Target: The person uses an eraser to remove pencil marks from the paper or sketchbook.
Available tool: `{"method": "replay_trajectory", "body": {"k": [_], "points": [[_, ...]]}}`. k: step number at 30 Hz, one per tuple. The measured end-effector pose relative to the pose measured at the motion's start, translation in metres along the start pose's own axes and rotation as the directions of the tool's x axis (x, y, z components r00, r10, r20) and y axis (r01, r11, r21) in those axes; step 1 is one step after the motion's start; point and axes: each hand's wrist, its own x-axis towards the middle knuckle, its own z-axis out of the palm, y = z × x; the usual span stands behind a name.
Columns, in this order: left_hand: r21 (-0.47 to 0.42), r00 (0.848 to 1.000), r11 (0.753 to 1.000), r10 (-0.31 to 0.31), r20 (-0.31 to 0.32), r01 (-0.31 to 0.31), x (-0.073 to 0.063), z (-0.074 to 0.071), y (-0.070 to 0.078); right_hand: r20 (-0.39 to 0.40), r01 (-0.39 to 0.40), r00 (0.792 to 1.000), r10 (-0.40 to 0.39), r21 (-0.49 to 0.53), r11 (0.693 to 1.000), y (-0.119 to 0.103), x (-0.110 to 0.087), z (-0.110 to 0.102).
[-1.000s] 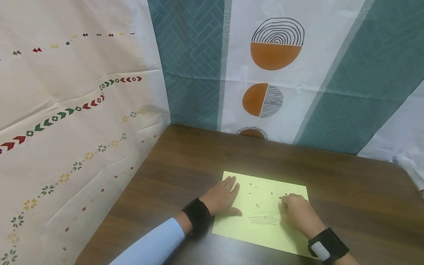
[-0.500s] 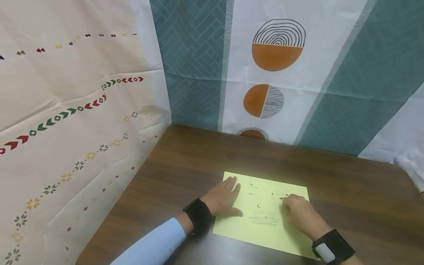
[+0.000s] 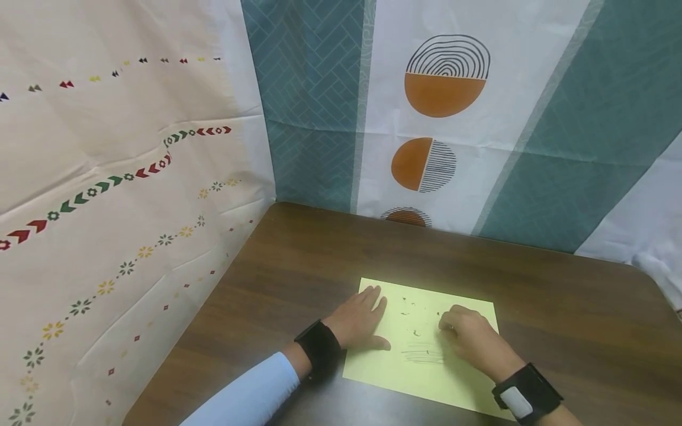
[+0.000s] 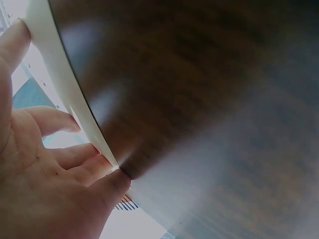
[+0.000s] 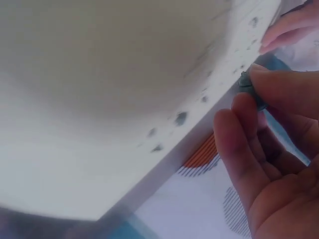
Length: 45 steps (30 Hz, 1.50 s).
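Head view: shows a yellow sheet (image 3: 421, 384) on a brown table (image 3: 298, 266) reaching well past the sheet's far and right edges, so decent elbow room there. Has the left hand (image 3: 357, 320) spread over the sheet's left edge. Puts the right hand (image 3: 474, 337) over the right half, pinching a small dark lump (image 5: 244, 83). Also shows dark specks (image 3: 417, 333) and scribbled lines (image 3: 423, 356) between both hands.

Head view: paper (image 3: 415, 381) at 5 o'clock is pale yellow, dark-flecked. Table (image 3: 298, 266) shows brown wood grain. Cloth (image 3: 122, 204) at 9 o'clock is cream with red-and-green chevrons, yellow-and-grey flowers. Hanging (image 3: 453, 127) at 1 o'clock: teal herringbone, white, orange circles, black lines. Right wrist view: small piece (image 5: 245, 84) at 2 o'clock, dark grey-green.
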Motion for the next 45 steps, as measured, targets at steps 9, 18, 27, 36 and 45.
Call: {"method": "replay_trajectory", "body": {"k": [9,18,27,36,45], "points": [[0.017,1.0,1.0,0.017,-0.005,-0.017,0.003,0.001,0.003,0.045,0.076,0.996,-0.08,0.086,0.993,-0.018,0.017,0.009],[0.071,0.998,0.996,0.055,-0.035,-0.053,0.008,0.004,0.008,0.115,0.107,0.986,-0.118,0.097,0.99,-0.032,0.036,0.027],[0.102,0.997,0.993,0.06,-0.038,-0.055,0.013,0.0,0.011,0.162,0.019,0.987,0.0,-0.114,0.993,-0.039,0.04,0.037],[0.087,0.999,0.995,0.046,-0.016,-0.045,0.015,0.0,0.015,0.192,-0.176,0.96,0.203,-0.15,0.973,-0.006,0.005,0.01],[0.028,1.0,1.0,0.005,0.001,-0.005,-0.002,-0.001,0.003,0.179,-0.212,0.956,0.234,-0.132,0.968,0.015,-0.015,-0.001]]}}
